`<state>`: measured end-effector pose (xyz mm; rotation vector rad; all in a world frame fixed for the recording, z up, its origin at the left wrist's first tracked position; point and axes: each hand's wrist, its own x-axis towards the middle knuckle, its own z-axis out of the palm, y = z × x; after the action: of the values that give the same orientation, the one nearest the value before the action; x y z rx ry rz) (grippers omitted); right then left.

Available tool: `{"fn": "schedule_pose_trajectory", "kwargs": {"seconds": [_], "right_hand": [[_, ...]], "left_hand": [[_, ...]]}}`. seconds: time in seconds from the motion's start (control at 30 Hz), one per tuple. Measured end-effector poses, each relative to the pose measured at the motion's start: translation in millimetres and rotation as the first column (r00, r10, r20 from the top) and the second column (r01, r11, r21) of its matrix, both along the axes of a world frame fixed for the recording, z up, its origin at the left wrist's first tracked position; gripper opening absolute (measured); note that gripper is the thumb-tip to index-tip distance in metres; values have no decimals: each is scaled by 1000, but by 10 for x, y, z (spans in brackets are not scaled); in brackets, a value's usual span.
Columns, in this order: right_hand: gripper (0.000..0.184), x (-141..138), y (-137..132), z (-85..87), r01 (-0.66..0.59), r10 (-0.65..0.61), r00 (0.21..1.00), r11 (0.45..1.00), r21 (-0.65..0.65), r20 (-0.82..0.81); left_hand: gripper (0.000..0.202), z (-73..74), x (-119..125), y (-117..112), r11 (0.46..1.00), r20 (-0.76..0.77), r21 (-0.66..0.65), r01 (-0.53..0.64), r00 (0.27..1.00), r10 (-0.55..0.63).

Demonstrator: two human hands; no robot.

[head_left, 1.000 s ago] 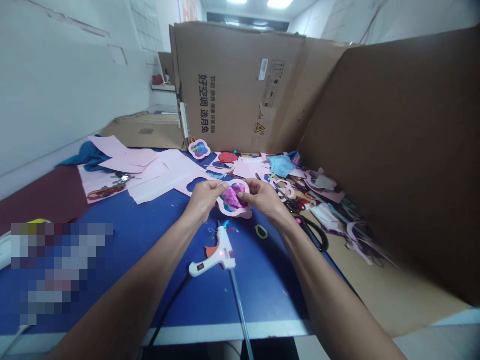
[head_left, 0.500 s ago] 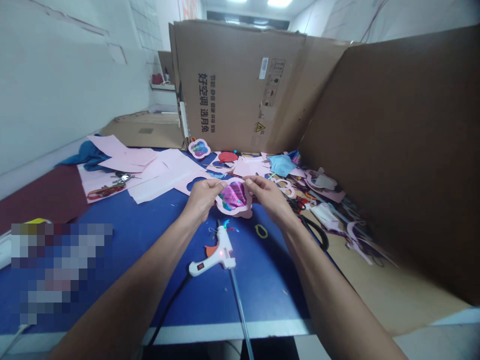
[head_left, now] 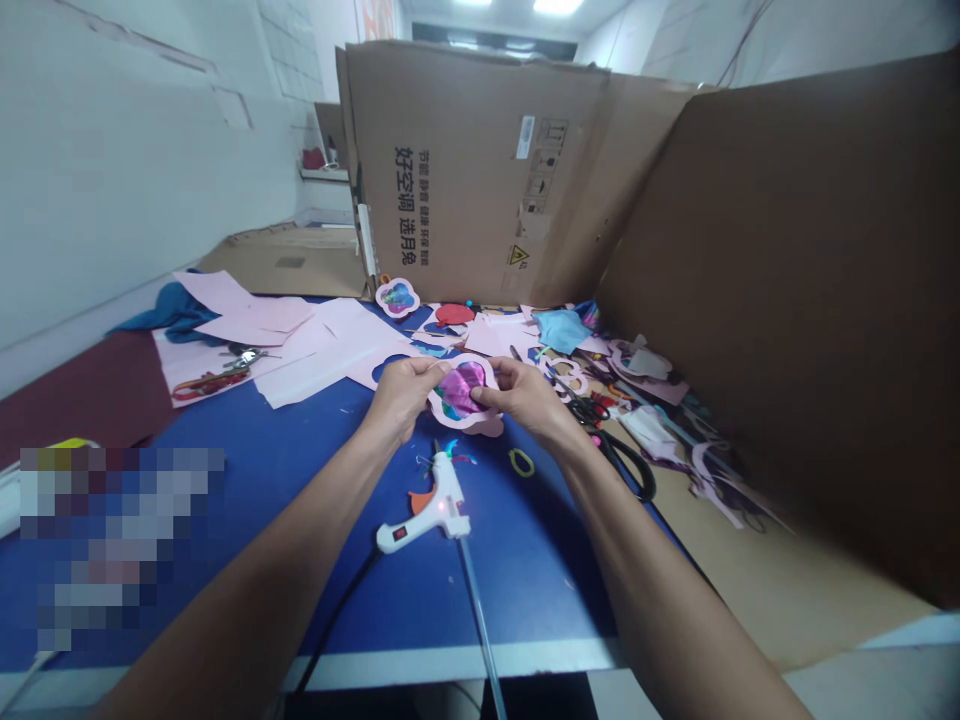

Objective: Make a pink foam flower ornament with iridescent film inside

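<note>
Between my two hands is a flower-shaped pink paper cutout (head_left: 454, 418) with shiny purple and green foil in its middle, raised over the blue table (head_left: 300, 520). My left hand (head_left: 402, 398) pinches its left edge between thumb and fingers. My right hand (head_left: 529, 400) grips the right side, its thumb pressing on the foil and its fingers behind. Just below the cutout lies a white hot glue gun (head_left: 435, 510) with an orange trigger, a lit light and a long glue stick (head_left: 480, 610) in its back. A yellow-green ring (head_left: 522, 462) rests to its right.
Pink paper sheets (head_left: 330, 335) lie at the back left beside metal snips (head_left: 225, 372). A finished-looking foil flower (head_left: 397, 298) leans near the cardboard wall (head_left: 465, 180). Black-handled scissors (head_left: 589, 408), a blue cloth piece (head_left: 562, 330) and paper scraps crowd the right. Another cardboard panel (head_left: 795, 320) stands there.
My right thumb has moved from the cutout's upper right edge onto the foil in its middle. My left hand keeps its pinch, and the glue gun lies as before.
</note>
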<state>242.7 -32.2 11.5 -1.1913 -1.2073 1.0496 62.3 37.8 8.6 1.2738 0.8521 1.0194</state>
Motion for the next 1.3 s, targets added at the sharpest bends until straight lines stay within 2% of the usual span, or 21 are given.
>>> {"fn": "schedule_pose_trajectory", "kwargs": {"seconds": [0.23, 0.67, 0.83, 1.07, 1.17, 1.3], "right_hand": [[36, 38, 15, -24, -6, 6, 1000, 1000, -2, 10], [42, -9, -25, 64, 8, -8, 1000, 999, 39, 2], [36, 3, -41, 77, 31, -36, 997, 997, 71, 64], [36, 15, -1, 29, 84, -96, 990, 990, 113, 106], [37, 23, 15, 17, 110, -124, 988, 983, 146, 91], [37, 34, 22, 20, 144, -159, 984, 975, 172, 76]], "left_hand": [[31, -41, -2, 26, 1000, -31, 8, -5, 1000, 5], [28, -5, 12, -31, 996, -117, 77, 35, 993, -26], [25, 21, 5, -60, 981, -132, 190, 47, 991, -22], [23, 0, 6, -54, 935, -138, 338, 108, 988, -64], [23, -13, 13, -45, 939, -111, 327, 105, 991, -72], [30, -15, 9, -35, 965, -60, 233, 116, 993, -105]]}}
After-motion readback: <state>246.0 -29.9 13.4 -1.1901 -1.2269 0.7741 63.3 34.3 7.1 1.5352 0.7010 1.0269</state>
